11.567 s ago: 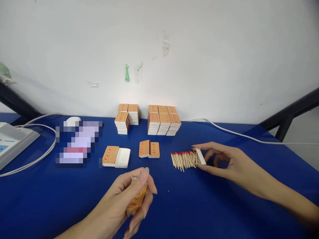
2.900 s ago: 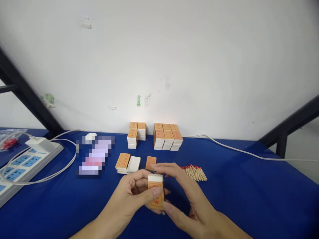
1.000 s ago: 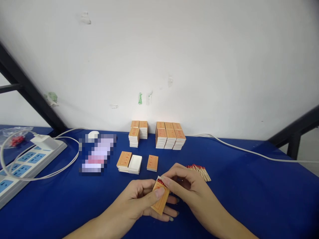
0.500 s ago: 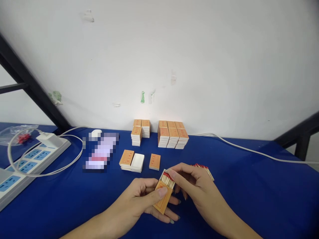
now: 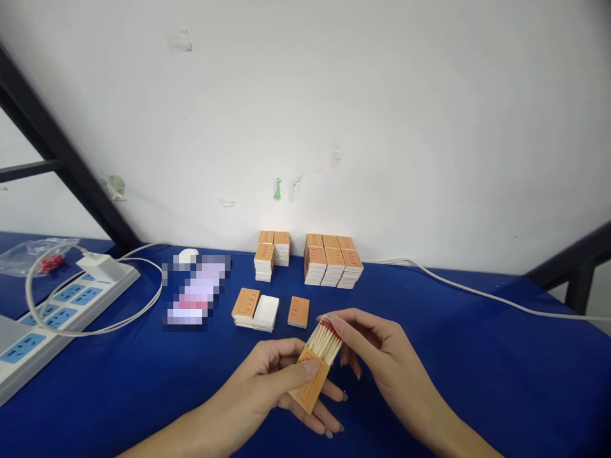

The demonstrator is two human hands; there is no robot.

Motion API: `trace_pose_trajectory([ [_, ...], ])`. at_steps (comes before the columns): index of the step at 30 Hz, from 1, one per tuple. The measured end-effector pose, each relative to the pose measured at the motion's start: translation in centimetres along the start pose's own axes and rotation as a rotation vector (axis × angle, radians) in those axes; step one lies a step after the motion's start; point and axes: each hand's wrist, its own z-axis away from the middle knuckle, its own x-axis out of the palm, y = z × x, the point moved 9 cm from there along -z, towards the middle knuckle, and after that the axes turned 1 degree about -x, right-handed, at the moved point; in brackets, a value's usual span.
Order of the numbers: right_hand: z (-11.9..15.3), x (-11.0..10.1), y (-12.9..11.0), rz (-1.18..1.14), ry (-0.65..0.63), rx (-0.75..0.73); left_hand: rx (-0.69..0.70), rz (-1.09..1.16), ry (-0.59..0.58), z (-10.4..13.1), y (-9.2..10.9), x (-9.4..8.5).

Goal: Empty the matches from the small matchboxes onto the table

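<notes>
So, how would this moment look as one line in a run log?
left hand: holds matchbox sleeve | right hand: pinches tray end | tray: partly out | matches: inside, red heads showing

The left forearm point(image 5: 200, 423) and right forearm point(image 5: 442, 416) are bare as far as they show; so are the left hand point(image 5: 279, 378) and right hand point(image 5: 382, 346). The fingers point(image 5: 285, 348) are slender, their nails point(image 5: 313, 367) longish, rounded and glossy.

matches point(image 5: 325, 345) lie in the matchbox point(image 5: 308, 393), before the trays point(image 5: 266, 313) and stacked boxes point(image 5: 333, 257).
</notes>
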Motion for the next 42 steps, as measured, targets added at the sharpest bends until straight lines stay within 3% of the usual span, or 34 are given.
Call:
trace_pose_trajectory([
  [11, 1.3, 2.0, -0.5, 0.093, -0.07, -0.052, -0.197, -0.084, 0.013, 0.9, -0.7, -0.4],
  [19, 0.4, 0.0, -0.2, 0.137, 0.062, -0.048, -0.22, -0.092, -0.031, 0.7, -1.4, -0.2],
  [23, 0.4, -0.1, 0.4, 0.121, 0.041, 0.007, -0.246, -0.06, -0.036, 1.1, -1.2, 0.0],
  [34, 1.2, 1.7, 0.1, 0.247, -0.076, -0.072, -0.205, -0.085, -0.007, 0.7, -1.2, -0.3],
  [38, 1.6, 1.6, 0.1, 0.16, -0.074, -0.059, -0.169, -0.074, 0.018, 0.6, -0.7, -0.4],
  [42, 2.0, 2.4, 0.6, 0.002, -0.184, 0.0, -0.121, -0.025, 0.077, 0.5, 0.0, -1.1],
])
